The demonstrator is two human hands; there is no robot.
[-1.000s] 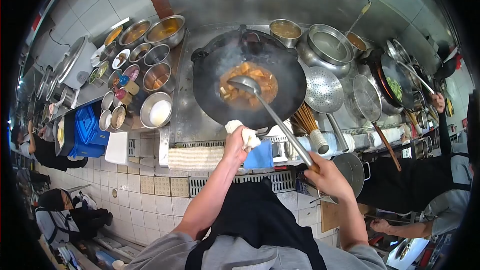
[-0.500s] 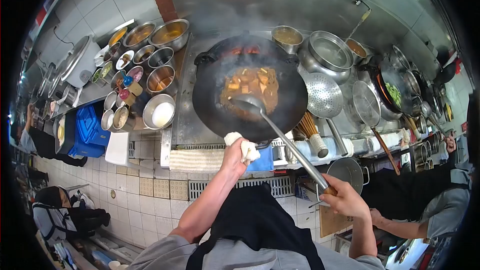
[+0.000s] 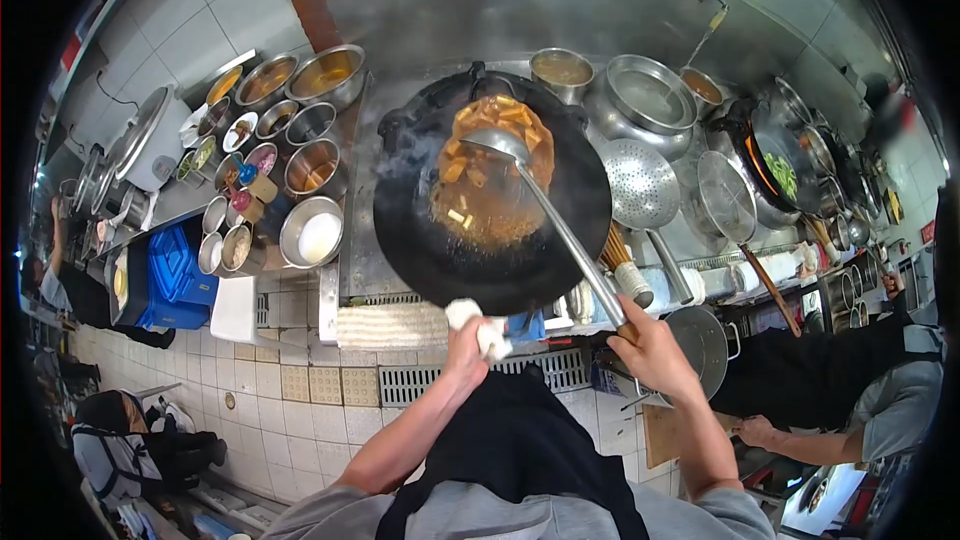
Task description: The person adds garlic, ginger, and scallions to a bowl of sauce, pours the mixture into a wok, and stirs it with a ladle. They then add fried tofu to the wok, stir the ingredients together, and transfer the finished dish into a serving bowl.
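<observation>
A large black wok (image 3: pixel 420 240) sits over the burner, with brown sauce and tofu-like chunks (image 3: pixel 510 120) gathered toward its far side. My left hand (image 3: pixel 470 355) is closed on a folded white cloth (image 3: pixel 487 333) at the wok's near rim; whatever the cloth covers is hidden. Closed around the wooden handle end of a long metal ladle (image 3: pixel 570 235) is my right hand (image 3: pixel 655 345). The ladle's bowl rests among the food, near the wok's centre.
Left of the wok stand several metal bowls (image 3: pixel 328 80) of ingredients and squeeze bottles (image 3: pixel 257 183). To the right lie a perforated skimmer (image 3: pixel 638 183), a mesh strainer (image 3: pixel 726 196) and a bamboo brush (image 3: pixel 625 265). A co-worker's arm (image 3: pixel 800 443) is at far right, near another wok (image 3: pixel 775 155).
The wok has tipped, its near rim lower, and the food has slid to the far side. The ladle bowl has moved away from me; my right hand has shifted left and forward.
</observation>
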